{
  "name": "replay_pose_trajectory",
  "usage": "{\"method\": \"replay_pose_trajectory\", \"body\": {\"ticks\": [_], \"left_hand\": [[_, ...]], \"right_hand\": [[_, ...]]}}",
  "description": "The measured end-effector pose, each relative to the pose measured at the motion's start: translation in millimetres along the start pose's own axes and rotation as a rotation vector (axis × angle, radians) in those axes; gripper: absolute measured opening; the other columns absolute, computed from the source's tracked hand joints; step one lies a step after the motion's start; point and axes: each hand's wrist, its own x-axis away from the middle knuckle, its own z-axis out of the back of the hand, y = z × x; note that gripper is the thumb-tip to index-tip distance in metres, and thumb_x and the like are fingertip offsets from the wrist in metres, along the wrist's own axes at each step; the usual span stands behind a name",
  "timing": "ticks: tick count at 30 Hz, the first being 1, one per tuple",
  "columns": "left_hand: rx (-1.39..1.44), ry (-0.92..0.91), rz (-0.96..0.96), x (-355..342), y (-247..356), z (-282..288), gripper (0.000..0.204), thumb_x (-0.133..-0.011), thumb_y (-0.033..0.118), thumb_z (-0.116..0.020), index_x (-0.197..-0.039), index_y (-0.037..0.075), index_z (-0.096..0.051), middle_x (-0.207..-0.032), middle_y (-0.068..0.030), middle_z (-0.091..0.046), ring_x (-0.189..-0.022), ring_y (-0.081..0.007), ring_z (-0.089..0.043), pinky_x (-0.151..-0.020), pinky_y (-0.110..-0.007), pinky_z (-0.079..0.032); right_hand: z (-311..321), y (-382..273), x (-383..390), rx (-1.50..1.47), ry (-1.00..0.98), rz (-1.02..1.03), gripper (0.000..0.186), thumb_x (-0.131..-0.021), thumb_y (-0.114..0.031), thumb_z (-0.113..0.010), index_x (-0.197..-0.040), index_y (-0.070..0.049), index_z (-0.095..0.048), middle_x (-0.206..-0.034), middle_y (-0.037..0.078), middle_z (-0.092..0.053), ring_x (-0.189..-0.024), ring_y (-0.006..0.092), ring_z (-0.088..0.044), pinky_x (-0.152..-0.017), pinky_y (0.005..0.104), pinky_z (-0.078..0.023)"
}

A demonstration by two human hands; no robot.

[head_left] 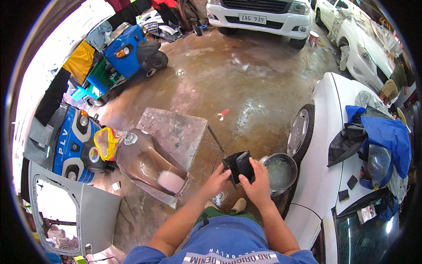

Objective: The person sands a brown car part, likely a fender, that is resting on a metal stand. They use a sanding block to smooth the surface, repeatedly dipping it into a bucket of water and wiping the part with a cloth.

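Observation:
In front of my body, both hands are close together at waist height. My left hand (pixel 218 179) is closed on the edge of a thin, bent black sheet (pixel 229 162) that looks like sandpaper. My right hand (pixel 256 181) grips a dark rectangular block (pixel 243 164), which lies against the sheet. Just right of the hands is a bucket (pixel 293 172) of cloudy water. To the left, a large glossy brown curved panel (pixel 143 154) with a pale patch (pixel 171 181) rests on a worn low table (pixel 176 127).
A yellow bag (pixel 106 144) sits by the panel's far end. Blue three-wheelers (pixel 127 53) stand left, near a grey vehicle door (pixel 99 211). A white car (pixel 307 193) bearing a blue sheet (pixel 387 127) flanks my right. A white pickup (pixel 263 26) and another person (pixel 395 83) are farther off.

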Motion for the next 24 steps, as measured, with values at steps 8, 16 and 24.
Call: {"method": "replay_pose_trajectory", "body": {"ticks": [8, 16, 24], "left_hand": [[-0.231, -0.070, -0.019, 9.8, 2.1, -13.9, 0.062, -0.109, 0.021, -0.058, -0.163, 0.005, -0.032, -0.153, -0.0068, -0.048, -0.141, -0.0183, -0.045, -0.119, -0.037, -0.036], [-0.273, -0.085, -0.049, 8.8, 4.1, -19.8, 0.062, -0.110, 0.014, -0.054, -0.164, -0.001, -0.027, -0.159, -0.0090, -0.042, -0.146, -0.0185, -0.041, -0.124, -0.036, -0.031], [-0.157, -0.166, 0.030, 5.9, 27.4, -28.1, 0.073, -0.106, 0.015, -0.058, -0.169, 0.008, -0.021, -0.171, -0.0083, -0.030, -0.156, -0.0262, -0.032, -0.129, -0.047, -0.027]], "right_hand": [[-3.2, -1.9, 0.6, 0.070, -0.012, 0.007, 0.068, -0.086, -0.019, -0.080, -0.146, -0.001, -0.053, -0.141, 0.024, -0.055, -0.132, 0.0433, -0.053, -0.112, 0.0499, -0.044], [-1.7, 0.8, -3.2, 0.005, -0.002, -0.007, 0.066, -0.086, -0.013, -0.080, -0.145, -0.002, -0.053, -0.142, 0.022, -0.055, -0.133, 0.0406, -0.054, -0.113, 0.0472, -0.045], [6.9, 35.8, 1.0, -0.364, -0.178, -0.034, 0.072, -0.086, -0.010, -0.082, -0.152, -0.016, -0.053, -0.159, 0.013, -0.045, -0.137, 0.0336, -0.054, -0.121, 0.0478, -0.039]]}}
